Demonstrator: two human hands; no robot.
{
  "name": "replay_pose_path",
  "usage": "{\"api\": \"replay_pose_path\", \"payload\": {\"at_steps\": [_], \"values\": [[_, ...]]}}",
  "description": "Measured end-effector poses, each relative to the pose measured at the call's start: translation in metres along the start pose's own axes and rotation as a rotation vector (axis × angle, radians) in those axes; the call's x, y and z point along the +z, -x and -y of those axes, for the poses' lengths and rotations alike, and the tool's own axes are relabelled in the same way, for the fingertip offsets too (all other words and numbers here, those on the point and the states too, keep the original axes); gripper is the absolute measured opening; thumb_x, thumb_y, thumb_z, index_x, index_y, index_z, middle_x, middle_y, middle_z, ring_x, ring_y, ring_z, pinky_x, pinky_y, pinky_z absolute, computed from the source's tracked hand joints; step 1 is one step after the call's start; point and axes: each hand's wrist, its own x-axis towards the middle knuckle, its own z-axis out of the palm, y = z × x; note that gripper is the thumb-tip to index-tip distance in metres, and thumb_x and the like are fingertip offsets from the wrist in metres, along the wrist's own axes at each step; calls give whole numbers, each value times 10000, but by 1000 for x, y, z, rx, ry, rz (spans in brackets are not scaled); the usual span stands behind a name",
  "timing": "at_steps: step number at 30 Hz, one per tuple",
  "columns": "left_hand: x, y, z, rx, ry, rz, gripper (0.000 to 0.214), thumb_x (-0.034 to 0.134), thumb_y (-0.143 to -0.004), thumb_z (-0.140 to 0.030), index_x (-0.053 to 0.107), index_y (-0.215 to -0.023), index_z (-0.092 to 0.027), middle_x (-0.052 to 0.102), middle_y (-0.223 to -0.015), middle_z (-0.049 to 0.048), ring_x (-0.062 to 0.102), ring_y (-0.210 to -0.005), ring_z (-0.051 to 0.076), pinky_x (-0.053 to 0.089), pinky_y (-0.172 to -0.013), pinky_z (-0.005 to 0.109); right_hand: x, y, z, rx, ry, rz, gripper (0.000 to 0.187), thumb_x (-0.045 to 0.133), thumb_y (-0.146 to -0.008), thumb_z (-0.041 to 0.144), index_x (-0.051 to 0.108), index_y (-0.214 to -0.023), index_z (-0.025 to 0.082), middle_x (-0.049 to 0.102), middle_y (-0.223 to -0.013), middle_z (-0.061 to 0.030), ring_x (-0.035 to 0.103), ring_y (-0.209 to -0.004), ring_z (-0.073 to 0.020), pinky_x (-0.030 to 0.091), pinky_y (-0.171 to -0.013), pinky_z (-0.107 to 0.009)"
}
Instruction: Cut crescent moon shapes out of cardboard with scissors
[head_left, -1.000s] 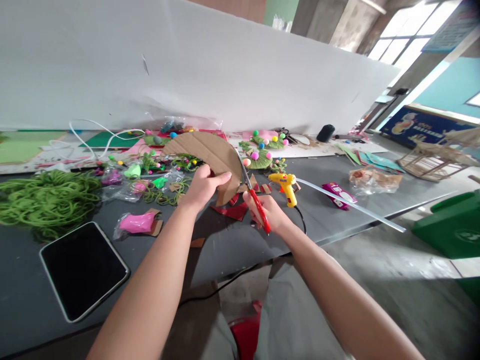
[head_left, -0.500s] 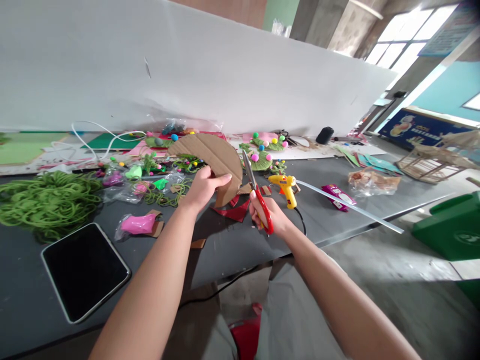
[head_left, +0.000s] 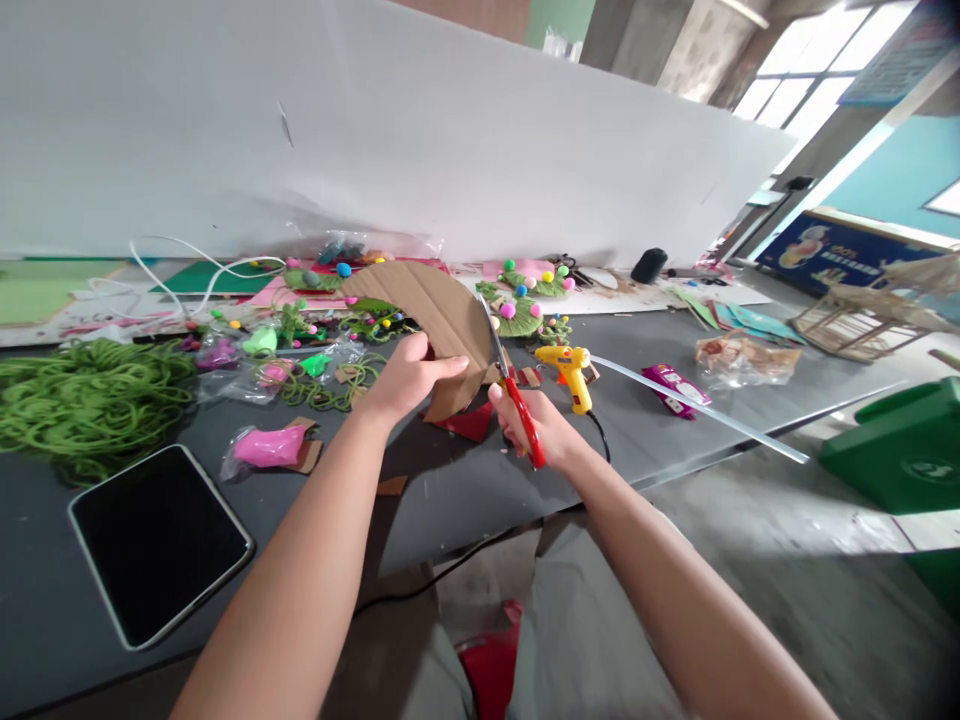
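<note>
My left hand point(head_left: 409, 378) grips a curved piece of brown cardboard point(head_left: 435, 312) above the grey table point(head_left: 465, 490), thumb on its front face. My right hand point(head_left: 536, 428) is closed around the red handles of a pair of scissors point(head_left: 510, 385). The blades point up and away and lie against the cardboard's right edge. Red scraps point(head_left: 469, 422) lie on the table just below the cardboard.
A yellow glue gun point(head_left: 570, 372) with a black cord sits right of the scissors, beside a long clear strip point(head_left: 705, 412). A dark tablet point(head_left: 154, 540) lies near left, green cord point(head_left: 82, 395) far left. Pompoms, bags and paper clutter the back before a white board point(head_left: 450, 130).
The scissors swung slightly away from the cardboard, then returned against its right edge. The cardboard shifted a little to the right. The view drifted slightly.
</note>
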Motion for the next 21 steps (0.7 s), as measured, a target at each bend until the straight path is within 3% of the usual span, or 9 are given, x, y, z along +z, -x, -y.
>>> {"api": "replay_pose_path", "payload": {"at_steps": [4, 10, 21], "values": [[0, 0, -1, -7, -4, -1, 401, 835, -721, -360, 768, -1056, -150, 818, -1140, 81, 713, -1156, 341, 566, -988, 425, -1, 0, -3, -12, 18, 3, 667, 492, -938, 855, 431, -728, 224, 450, -619, 32, 446, -550, -125, 375, -508, -263], [1, 2, -4, -6, 30, 7, 387, 829, -739, -373, 757, -1053, -159, 811, -1182, 83, 714, -1165, 336, 559, -1019, 430, -7, 5, 6, 1, -42, 108, 703, 439, -927, 896, 519, -822, 205, 456, -640, 35, 441, -569, -134, 399, -528, -276], [3, 3, -3, 0, 29, -9, 410, 863, -708, -397, 780, -1037, -166, 813, -1074, 85, 707, -1127, 365, 567, -1004, 459, 0, 1, 2, 6, 12, 5, 694, 464, -918, 886, 473, -715, 222, 463, -619, 25, 434, -560, -137, 409, -517, -280]]}}
